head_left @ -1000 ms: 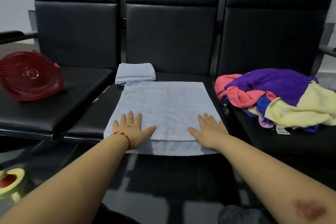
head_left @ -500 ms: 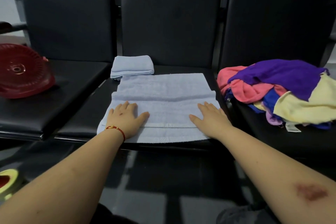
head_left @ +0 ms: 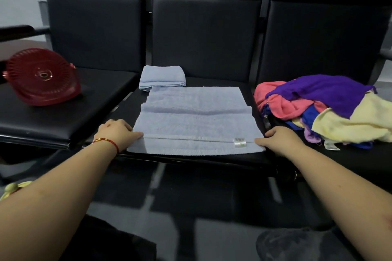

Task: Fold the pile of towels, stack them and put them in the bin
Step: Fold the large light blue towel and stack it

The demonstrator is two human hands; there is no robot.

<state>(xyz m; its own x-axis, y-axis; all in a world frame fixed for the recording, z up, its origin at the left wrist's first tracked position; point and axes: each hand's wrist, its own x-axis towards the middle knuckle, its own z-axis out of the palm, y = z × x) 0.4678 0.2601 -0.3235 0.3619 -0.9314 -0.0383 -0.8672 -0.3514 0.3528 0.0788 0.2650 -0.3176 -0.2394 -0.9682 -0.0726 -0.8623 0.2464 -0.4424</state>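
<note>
Left hand (head_left: 118, 133) and right hand (head_left: 280, 136) pinch the near corners of the blue towel (head_left: 195, 121) at 6 o'clock on the middle seat (head_left: 212, 160). Likely mid-fold; next, lift both corners evenly toward 12. Folded towel (head_left: 162, 78) at 12, pile (head_left: 326, 110) at 3, red basket (head_left: 42, 79) at 9.

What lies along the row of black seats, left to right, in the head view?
Red ribbed plastic bin on its side → left hand → spread light blue towel → right hand → heap of pink, purple, blue and yellow towels.
</note>
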